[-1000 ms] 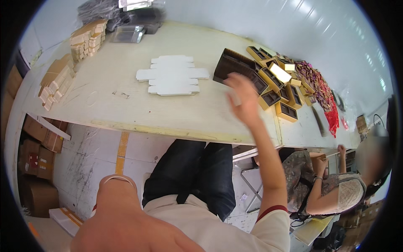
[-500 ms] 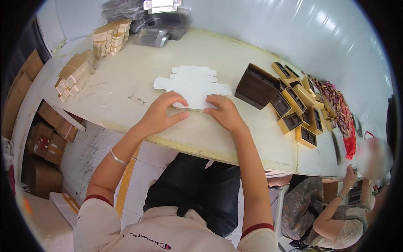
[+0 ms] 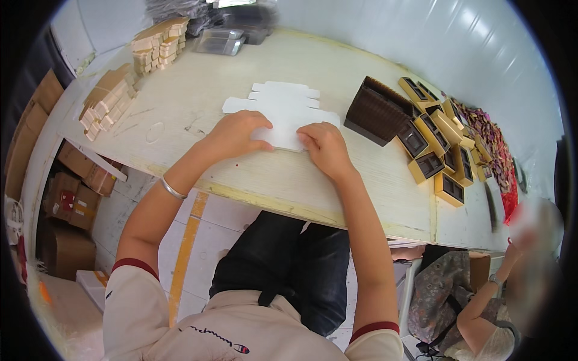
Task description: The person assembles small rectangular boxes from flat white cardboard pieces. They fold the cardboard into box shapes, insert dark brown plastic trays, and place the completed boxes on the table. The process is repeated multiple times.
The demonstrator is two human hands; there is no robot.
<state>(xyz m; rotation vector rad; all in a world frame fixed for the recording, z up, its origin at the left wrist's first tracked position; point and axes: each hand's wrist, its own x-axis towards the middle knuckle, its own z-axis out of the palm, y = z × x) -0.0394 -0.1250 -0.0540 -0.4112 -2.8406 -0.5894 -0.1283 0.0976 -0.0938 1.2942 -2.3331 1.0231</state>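
A flat white die-cut box blank (image 3: 286, 111) with side flaps lies on the table in front of me. My left hand (image 3: 238, 137) rests at its near left edge, thumb and forefinger apart and touching the card. At the near right edge, my right hand (image 3: 328, 149) has its thumb and curled fingers closed on the card. The outer fingers of both hands are partly hidden. A tall stack of dark brown plastic trays (image 3: 378, 111) stands just to the right of the blank.
Gold boxes with dark inserts (image 3: 430, 135) are heaped at the right, beside a pile of small wrapped pieces (image 3: 490, 141). Stacks of folded card (image 3: 108, 99) stand at the left, clear plastic trays (image 3: 220, 42) behind. A co-worker's arm (image 3: 481, 298) shows at lower right.
The view has shifted slightly. My right hand's fingers have curled in more closely at the near edge of the blank. My left hand stays at the left edge.
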